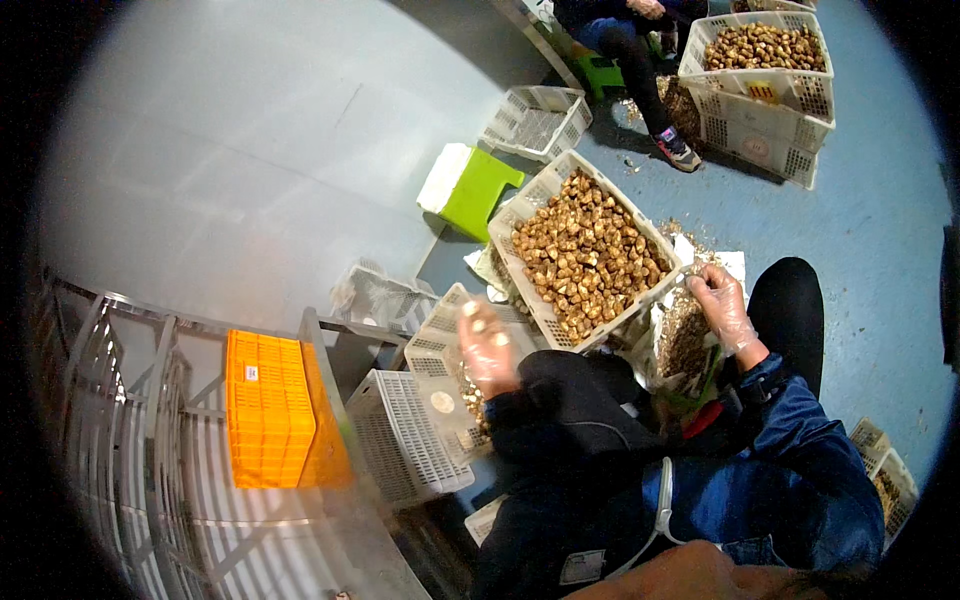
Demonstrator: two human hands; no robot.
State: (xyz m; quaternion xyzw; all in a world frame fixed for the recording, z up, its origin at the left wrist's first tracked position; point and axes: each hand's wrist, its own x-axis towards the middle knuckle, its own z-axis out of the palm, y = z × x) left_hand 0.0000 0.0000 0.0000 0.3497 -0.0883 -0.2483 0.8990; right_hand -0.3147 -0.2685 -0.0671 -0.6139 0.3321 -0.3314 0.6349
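My left hand (486, 350), in a clear plastic glove, is blurred over a white crate (425, 350) at my left. Pale and brown mushroom-like pieces show against its fingers, and similar small pieces (474, 398) lie in the crate below. My right hand (722, 308), also gloved, is closed in a pinch above a bag of brown trimmings (684, 340) by my knee. Whatever its fingertips hold is too small to make out. Between the hands, slightly farther off, a tilted white crate (645, 222) holds a heap of brown-and-cream mushroom-like pieces (590, 258).
A green stool (480, 195) and a white crate (540, 120) stand by the wall. At the far right, stacked crates (760, 125) are topped with more pieces, beside a seated person's leg (645, 85). An orange crate (270, 408) sits on a metal rack (150, 400) at left.
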